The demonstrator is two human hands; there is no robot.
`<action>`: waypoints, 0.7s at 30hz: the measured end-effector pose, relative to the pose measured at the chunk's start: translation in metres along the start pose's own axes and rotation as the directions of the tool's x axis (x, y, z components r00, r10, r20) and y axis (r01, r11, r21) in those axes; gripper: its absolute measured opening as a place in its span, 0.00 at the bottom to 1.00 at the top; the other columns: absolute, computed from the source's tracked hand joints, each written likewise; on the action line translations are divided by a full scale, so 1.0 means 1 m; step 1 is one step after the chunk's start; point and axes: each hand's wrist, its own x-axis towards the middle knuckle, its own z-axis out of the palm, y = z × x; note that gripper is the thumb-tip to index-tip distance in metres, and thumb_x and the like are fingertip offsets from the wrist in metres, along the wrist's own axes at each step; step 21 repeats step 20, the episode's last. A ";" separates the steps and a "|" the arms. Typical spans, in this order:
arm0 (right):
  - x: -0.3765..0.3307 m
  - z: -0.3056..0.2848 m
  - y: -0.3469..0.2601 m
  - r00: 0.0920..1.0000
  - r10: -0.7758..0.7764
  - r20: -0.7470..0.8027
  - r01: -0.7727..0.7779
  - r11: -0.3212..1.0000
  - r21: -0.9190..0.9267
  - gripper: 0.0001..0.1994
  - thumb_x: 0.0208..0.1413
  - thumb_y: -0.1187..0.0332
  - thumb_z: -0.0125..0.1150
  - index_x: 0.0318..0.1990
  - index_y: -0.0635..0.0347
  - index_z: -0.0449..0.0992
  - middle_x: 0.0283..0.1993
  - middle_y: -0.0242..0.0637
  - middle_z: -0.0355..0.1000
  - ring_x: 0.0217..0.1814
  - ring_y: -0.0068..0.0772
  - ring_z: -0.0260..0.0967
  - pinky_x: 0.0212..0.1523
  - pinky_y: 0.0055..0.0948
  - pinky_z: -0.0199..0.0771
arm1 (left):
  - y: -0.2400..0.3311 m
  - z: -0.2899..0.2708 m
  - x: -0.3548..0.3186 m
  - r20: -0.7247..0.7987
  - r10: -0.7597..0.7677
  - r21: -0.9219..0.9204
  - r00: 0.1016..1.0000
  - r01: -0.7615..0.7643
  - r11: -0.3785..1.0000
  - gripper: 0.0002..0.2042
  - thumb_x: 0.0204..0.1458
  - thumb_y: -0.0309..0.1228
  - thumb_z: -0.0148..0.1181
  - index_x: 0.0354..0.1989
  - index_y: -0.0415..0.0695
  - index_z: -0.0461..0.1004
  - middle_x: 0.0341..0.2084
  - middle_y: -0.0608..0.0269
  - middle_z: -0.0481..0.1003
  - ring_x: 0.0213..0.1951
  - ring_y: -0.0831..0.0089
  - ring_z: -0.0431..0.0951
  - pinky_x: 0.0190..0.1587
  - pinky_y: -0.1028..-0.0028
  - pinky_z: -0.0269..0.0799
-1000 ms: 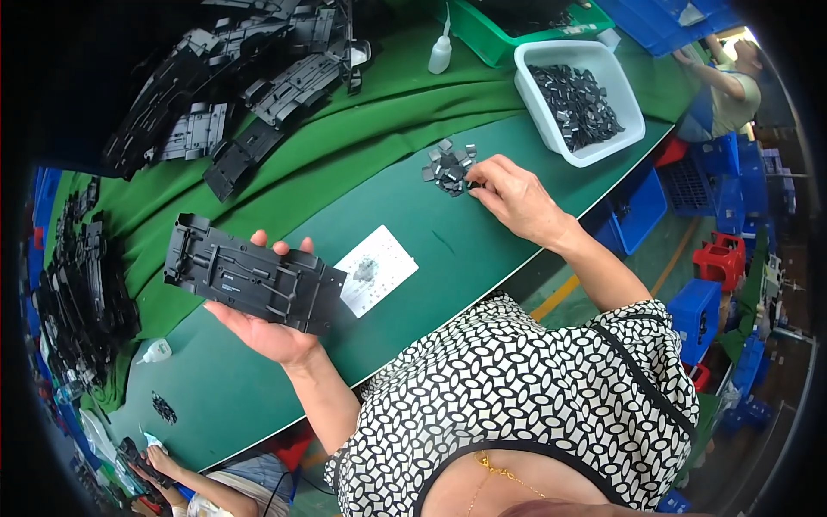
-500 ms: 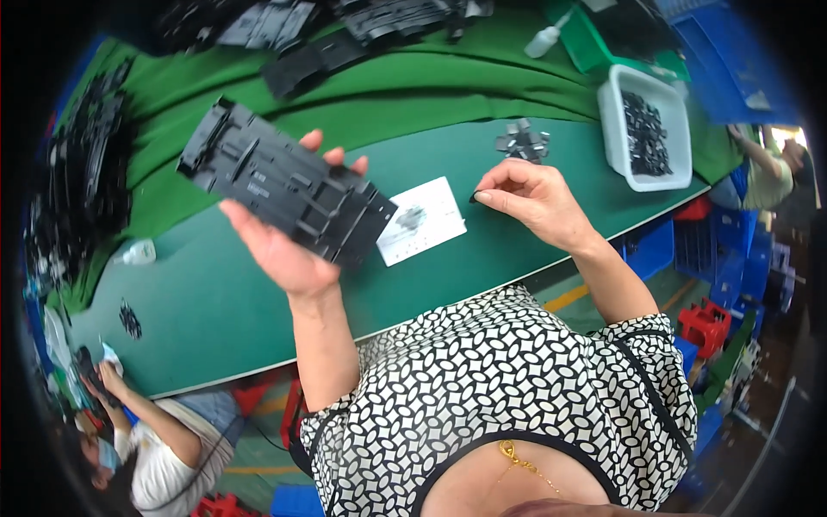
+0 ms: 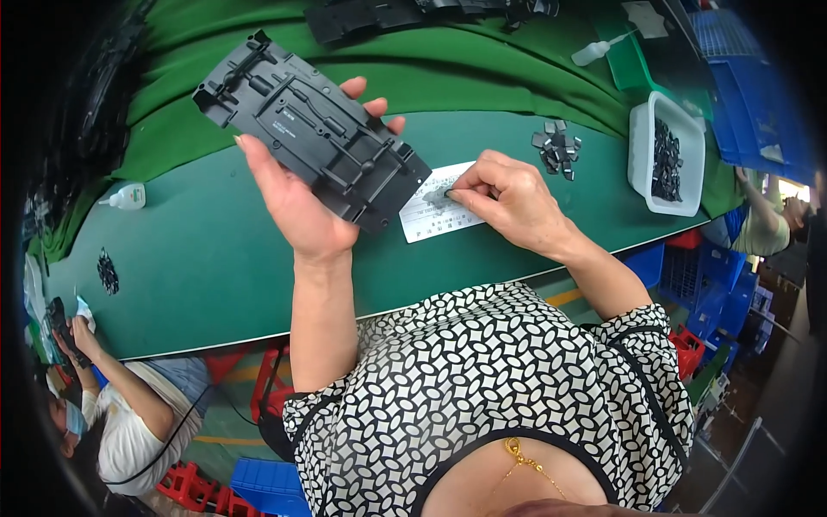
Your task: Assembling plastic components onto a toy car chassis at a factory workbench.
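Observation:
Raised over the left part of the table, my left hand (image 3: 301,207) grips a long black plastic chassis plate (image 3: 310,129) from below, thumb at one edge and fingertips past the other. Moulded ribs and posts face up on it. My right hand (image 3: 512,202) pinches a small dark piece (image 3: 450,195), mostly hidden by the fingertips, over a white card (image 3: 424,224). A grey smear covers the middle of that card. Beyond my right hand lies a loose pile of small black parts (image 3: 558,151).
A white bin (image 3: 639,164) of small black parts stands at the right edge. Dropper bottles lie at the far right (image 3: 594,52) and on the left (image 3: 129,196). Black parts (image 3: 108,271) sit on the left, near a co-worker (image 3: 151,414). More chassis pieces (image 3: 362,19) lie on green cloth.
My right hand has moved left with the small dark piece, from beside the card to over its smear. The chassis plate stays in my left hand; the whole view has shifted somewhat.

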 end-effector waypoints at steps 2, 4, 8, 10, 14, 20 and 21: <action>0.001 0.005 0.008 0.988 -0.129 -0.079 0.126 0.991 -0.052 0.04 0.47 0.75 0.64 0.29 0.66 0.76 0.22 0.33 0.64 0.23 0.25 0.61 0.22 0.25 0.61 | -0.001 0.001 0.000 -0.020 -0.004 0.022 1.000 0.004 1.000 0.36 0.58 0.61 0.25 0.64 0.45 0.53 0.55 0.43 0.63 0.50 0.52 0.71 0.56 0.43 0.63; 0.003 0.006 0.012 0.983 -0.159 -0.093 0.151 0.985 -0.087 0.04 0.47 0.75 0.64 0.29 0.66 0.76 0.22 0.34 0.64 0.23 0.25 0.61 0.23 0.25 0.62 | -0.001 0.001 -0.001 -0.006 -0.007 0.003 1.000 0.007 1.000 0.36 0.58 0.61 0.25 0.64 0.45 0.52 0.55 0.44 0.63 0.50 0.52 0.71 0.56 0.44 0.63; 0.004 0.006 0.012 0.960 -0.229 -0.159 0.213 0.971 -0.110 0.03 0.45 0.76 0.64 0.29 0.64 0.76 0.23 0.34 0.65 0.24 0.29 0.63 0.25 0.27 0.63 | -0.001 0.007 -0.001 -0.052 0.003 0.049 0.999 -0.001 0.999 0.36 0.57 0.61 0.25 0.64 0.44 0.52 0.55 0.44 0.63 0.50 0.53 0.71 0.56 0.44 0.64; 0.007 0.007 0.015 0.900 -0.395 -0.183 0.351 0.907 -0.233 0.04 0.44 0.77 0.64 0.29 0.63 0.76 0.24 0.34 0.65 0.24 0.30 0.63 0.25 0.28 0.62 | -0.001 0.015 -0.001 -0.166 0.021 0.168 0.986 0.007 0.986 0.36 0.57 0.61 0.25 0.64 0.44 0.52 0.55 0.44 0.63 0.50 0.53 0.71 0.56 0.44 0.64; 0.000 0.007 0.022 0.786 -0.612 -0.088 0.530 0.741 -0.412 0.09 0.38 0.79 0.65 0.30 0.62 0.74 0.25 0.33 0.66 0.25 0.34 0.63 0.26 0.30 0.61 | -0.001 0.013 -0.001 -0.147 0.018 0.149 0.989 0.004 0.989 0.36 0.57 0.61 0.25 0.64 0.44 0.52 0.55 0.43 0.63 0.49 0.53 0.71 0.56 0.44 0.64; -0.010 0.003 0.025 0.783 -0.621 -0.026 0.562 0.724 -0.400 0.11 0.37 0.79 0.66 0.31 0.62 0.75 0.27 0.34 0.67 0.26 0.33 0.63 0.26 0.30 0.60 | -0.002 0.013 -0.001 -0.121 0.002 0.146 0.993 0.015 0.989 0.37 0.57 0.62 0.26 0.64 0.44 0.53 0.55 0.44 0.63 0.49 0.53 0.71 0.55 0.44 0.64; -0.010 0.003 0.025 0.783 -0.621 -0.026 0.562 0.724 -0.400 0.11 0.37 0.79 0.66 0.31 0.62 0.75 0.27 0.34 0.67 0.26 0.33 0.63 0.26 0.30 0.60 | -0.002 0.013 -0.001 -0.121 0.002 0.146 0.993 0.015 0.989 0.37 0.57 0.62 0.26 0.64 0.44 0.53 0.55 0.44 0.63 0.49 0.53 0.71 0.55 0.44 0.64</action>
